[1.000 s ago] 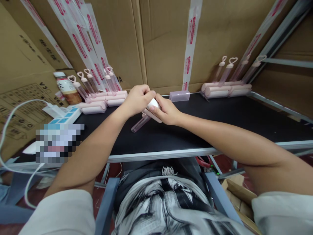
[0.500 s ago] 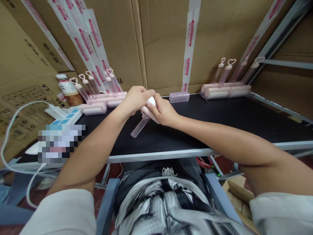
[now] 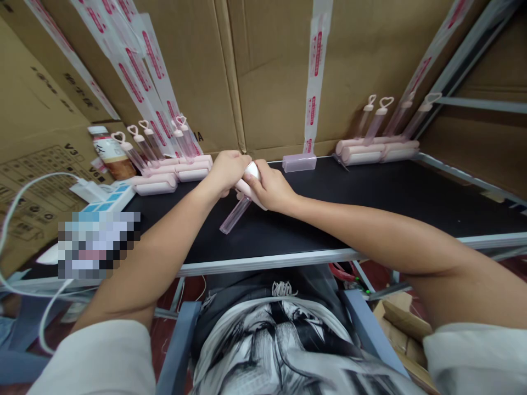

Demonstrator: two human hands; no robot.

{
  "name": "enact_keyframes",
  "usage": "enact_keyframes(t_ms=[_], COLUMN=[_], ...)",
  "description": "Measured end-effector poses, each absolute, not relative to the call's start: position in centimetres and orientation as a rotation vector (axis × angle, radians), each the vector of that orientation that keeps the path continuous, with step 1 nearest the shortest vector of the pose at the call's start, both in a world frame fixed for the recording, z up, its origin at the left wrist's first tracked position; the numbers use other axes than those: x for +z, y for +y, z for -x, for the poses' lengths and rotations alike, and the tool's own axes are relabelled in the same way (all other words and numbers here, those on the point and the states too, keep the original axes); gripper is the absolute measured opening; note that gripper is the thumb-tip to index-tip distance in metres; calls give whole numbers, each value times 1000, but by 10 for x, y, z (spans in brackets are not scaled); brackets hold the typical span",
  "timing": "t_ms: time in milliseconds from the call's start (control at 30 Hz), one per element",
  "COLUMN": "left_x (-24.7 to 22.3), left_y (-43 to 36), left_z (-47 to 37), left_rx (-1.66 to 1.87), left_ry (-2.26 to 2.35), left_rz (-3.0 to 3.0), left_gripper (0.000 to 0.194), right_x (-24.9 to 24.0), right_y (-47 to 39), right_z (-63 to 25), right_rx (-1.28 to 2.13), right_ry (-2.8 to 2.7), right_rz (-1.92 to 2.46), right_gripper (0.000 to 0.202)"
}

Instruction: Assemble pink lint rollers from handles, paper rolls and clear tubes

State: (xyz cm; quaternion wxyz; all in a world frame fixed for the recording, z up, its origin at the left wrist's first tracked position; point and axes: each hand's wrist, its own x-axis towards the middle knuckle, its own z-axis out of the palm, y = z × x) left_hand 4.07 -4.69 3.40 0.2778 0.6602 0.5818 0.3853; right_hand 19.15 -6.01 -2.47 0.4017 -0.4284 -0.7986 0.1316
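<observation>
A black worktable (image 3: 370,203) stands against taped cardboard boxes (image 3: 267,71). Over its middle, the person's left hand (image 3: 225,171) and right hand (image 3: 269,188) meet, both closed around one pink lint roller (image 3: 248,181), gripping its white roll end between them. Its clear pink handle (image 3: 234,215) slants down toward the table's near edge. More pink rollers sit in a row at the back left (image 3: 164,167) and back right (image 3: 379,148).

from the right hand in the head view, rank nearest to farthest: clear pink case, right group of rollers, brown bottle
1. clear pink case, just beyond the right hand
2. right group of rollers, at the back right
3. brown bottle, far left
</observation>
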Motion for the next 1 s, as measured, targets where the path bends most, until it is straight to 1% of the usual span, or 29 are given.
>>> enact_keyframes(t_ms=[133, 267, 333, 467, 567, 633, 733, 833, 933, 1000], left_x=[28, 24, 24, 23, 20, 17, 12, 5, -2, -3], left_y=[-44, -46, -48, -55, -60, -62, -62, -57, -52, -50], left_z=[-41, -46, -47, -46, -45, -45, -48, -53, -58, -59], left_rx=[1031, 1033, 1021, 940, 879, 839, 836, 872, 896, 937], left_ry=[1521, 1472, 1448, 1438, 1531, 1582, 1536, 1496, 1519, 1501], left_rz=[-1765, -1704, -1685, -1721, -1848, -1939, -1978, -2061, -2284, -2399], left_gripper=[29, 27, 29, 36, 32, 29, 27, 29, 31, 29], right_x=[-28, -34, -34, -25, -17, -15, -18, -24, -29, -31], right_y=[-49, -34, -27, -18, -18, -19, -20, -17, -12, -9], right_z=[-194, -199, -202, -212, -219, -221, -220, -219, -220, -222], right_rx=[375, 446, 554, 944, 1105, 1124, 1134, 1124, 1090, 1083], right_ry=[-1909, -1818, -1729, -1471, -1347, -1320, -1332, -1372, -1379, -1390], right_rz=[1189, 1159, 1150, 1138, 1127, 1137, 1144, 1122, 1114, 1106], right_gripper=[44, 46, 46, 52, 51, 47, 44, 48, 51, 53])
